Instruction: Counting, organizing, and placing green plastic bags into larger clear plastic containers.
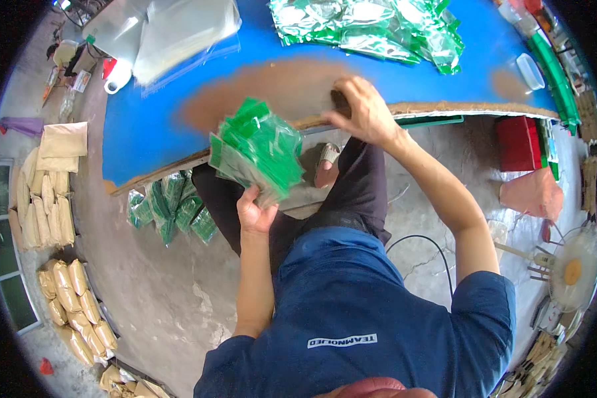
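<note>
Left hand (255, 212) grips a stack of green packets (257, 151) below the table's near edge (179, 162); right hand (363, 109) presses that edge, more packets (378, 30) piled at the far edge.

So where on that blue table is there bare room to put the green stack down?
Bare blue table lies left of the brown powder patch, below the clear plastic bags. Another strip runs between the right hand and the crowded shiny green packets.

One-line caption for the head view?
Left hand grips a stack of green foil pouches; right hand rests on the blue table's worn edge.
</note>
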Available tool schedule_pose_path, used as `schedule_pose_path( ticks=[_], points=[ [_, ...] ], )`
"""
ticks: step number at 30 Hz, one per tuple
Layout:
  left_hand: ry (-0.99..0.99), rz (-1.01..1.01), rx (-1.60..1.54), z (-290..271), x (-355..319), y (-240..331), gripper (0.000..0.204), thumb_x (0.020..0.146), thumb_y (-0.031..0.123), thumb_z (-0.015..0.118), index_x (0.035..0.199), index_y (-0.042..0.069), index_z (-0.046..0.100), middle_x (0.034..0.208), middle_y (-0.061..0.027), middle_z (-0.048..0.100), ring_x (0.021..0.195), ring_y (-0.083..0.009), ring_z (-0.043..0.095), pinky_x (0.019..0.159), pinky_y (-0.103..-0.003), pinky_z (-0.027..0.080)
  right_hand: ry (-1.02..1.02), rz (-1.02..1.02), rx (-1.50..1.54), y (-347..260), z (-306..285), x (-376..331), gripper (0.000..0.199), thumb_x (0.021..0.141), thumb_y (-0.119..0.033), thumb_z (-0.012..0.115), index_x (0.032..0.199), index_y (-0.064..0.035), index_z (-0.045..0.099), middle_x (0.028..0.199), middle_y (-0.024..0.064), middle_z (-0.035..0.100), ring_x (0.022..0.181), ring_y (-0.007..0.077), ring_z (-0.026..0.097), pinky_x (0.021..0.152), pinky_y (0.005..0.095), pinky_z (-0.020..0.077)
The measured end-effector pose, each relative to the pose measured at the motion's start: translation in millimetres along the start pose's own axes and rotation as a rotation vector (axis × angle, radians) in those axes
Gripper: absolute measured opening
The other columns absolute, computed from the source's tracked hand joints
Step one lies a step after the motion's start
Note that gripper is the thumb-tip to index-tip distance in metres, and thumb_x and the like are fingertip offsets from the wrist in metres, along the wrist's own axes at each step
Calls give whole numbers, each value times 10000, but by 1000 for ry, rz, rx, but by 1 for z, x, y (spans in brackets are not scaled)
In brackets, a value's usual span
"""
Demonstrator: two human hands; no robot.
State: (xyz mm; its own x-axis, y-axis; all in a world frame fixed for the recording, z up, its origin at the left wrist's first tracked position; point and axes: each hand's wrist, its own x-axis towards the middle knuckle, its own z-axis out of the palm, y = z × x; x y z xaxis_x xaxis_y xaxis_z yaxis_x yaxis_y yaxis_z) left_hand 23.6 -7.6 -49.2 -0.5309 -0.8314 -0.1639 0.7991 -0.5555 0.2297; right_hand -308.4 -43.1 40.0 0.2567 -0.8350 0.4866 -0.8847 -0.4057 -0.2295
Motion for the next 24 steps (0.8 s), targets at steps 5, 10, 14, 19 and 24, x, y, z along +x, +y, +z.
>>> schedule_pose_path(
  ticks=[5,10,14,19,24],
  points=[
    [-53,-46,-82,6,4,9,471,819,77,714,1263,-13,584,1279,-124,630,1218,-287,570,1082,-447,416,258,381,-348,62,25,40,773,897,-587,588,1298,69,507,1358,303,490,1297,439,432,1091,517,339],
    [31,46,64,28,-4,5,473,884,134,692,1312,-6,548,1321,-126,606,1240,-292,559,1076,-446,432,148,171,-257,26,35,30,930,792,-693,645,1128,167,532,1256,325,524,1184,449,495,1038,519,379],
    [-108,-13,-22,4,-10,12,461,891,135,681,1308,-11,548,1324,-131,603,1243,-295,558,1074,-449,436,134,124,-10,2,17,23,770,770,-591,732,1068,95,549,1105,257,557,1064,410,533,963,480,427],
    [21,16,48,9,-8,14,462,877,150,689,1284,-26,563,1303,-138,616,1228,-302,567,1060,-446,442,357,332,-221,14,23,40,593,832,-482,727,1088,33,581,1111,241,588,1063,405,564,902,466,477],
    [-142,-71,29,5,-9,12,451,908,222,650,1298,8,572,1301,-131,621,1209,-308,576,1056,-470,439,79,431,-351,20,31,56,418,884,-383,674,998,14,615,1007,228,644,974,412,627,857,487,496]
  ],
)
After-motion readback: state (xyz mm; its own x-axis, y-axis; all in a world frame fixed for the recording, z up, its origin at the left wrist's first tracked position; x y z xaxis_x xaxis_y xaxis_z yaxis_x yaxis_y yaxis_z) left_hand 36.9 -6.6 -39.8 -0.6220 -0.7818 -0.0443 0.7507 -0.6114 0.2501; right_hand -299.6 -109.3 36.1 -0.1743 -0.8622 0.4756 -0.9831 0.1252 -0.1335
